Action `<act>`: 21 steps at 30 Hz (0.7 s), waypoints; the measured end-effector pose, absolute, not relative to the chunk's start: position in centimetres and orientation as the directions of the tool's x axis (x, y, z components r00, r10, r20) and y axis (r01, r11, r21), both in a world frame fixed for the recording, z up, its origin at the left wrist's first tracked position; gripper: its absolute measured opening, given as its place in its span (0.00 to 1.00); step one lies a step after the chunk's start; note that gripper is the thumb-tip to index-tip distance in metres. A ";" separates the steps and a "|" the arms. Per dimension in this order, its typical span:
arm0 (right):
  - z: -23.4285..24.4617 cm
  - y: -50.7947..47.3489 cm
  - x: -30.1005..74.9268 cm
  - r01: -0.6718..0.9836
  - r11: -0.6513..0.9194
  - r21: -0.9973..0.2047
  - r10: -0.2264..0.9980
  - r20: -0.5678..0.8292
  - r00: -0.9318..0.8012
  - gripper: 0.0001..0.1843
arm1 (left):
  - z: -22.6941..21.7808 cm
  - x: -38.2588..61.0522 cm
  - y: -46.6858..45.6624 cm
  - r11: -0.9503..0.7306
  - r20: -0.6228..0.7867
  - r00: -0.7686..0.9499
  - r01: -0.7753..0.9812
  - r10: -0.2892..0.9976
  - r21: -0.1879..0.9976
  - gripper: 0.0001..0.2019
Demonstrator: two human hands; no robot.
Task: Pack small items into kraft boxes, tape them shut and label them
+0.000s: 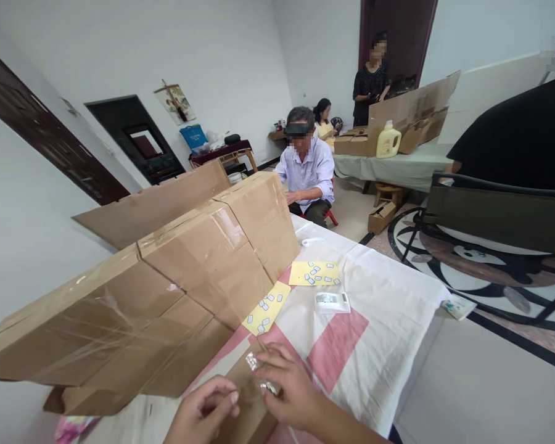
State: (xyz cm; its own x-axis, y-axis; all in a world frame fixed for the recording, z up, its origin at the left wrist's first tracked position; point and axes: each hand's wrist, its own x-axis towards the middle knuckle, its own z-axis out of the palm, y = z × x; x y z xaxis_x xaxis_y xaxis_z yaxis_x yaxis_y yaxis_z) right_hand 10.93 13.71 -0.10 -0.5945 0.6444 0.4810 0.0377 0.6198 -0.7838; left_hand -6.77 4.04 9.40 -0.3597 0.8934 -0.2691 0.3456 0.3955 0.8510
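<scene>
Looks like a room in somebody's home tbh, going by the picture scroll (178, 102) on the white wall (222, 49), the dark door (50, 135), the round panda design (472, 254) on the floor and the little wooden stool (387, 192). Kinda set up as a makeshift work spot too, with big cardboard boxes (203, 246) along one cloth-covered table (393, 308) and more cardboard on another (409, 171).

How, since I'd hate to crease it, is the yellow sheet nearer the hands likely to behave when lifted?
The yellow sheet is probably light and bendy, showing almost no thickness. It may be awkward to get under, lying flat on the tablecloth. Rolling seems unlikely, given its flat, straight-edged shape.
</scene>
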 end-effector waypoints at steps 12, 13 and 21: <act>-0.5 13.8 10.8 0.017 0.614 -0.789 0.646 0.490 -0.585 0.22 | 10.1 -7.6 5.0 0.216 -0.010 -0.321 0.613 0.947 0.760 0.24; -0.5 13.8 10.8 0.021 0.615 -0.789 0.644 0.486 -0.590 0.21 | 10.2 -7.5 4.9 0.193 0.046 -0.349 0.620 0.936 0.761 0.24; 0.1 14.0 11.0 0.008 0.628 -0.778 0.623 0.496 -0.605 0.20 | 9.6 -9.0 4.2 0.183 -0.004 -0.308 0.554 0.951 0.812 0.21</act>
State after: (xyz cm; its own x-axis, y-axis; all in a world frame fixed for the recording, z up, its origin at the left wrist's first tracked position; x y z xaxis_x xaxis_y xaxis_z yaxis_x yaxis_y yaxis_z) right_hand 10.97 13.97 0.10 -0.6047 0.6230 0.4962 0.0078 0.6276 -0.7785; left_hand -8.96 4.16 9.65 -0.3084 0.9512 -0.0041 0.5535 0.1830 0.8125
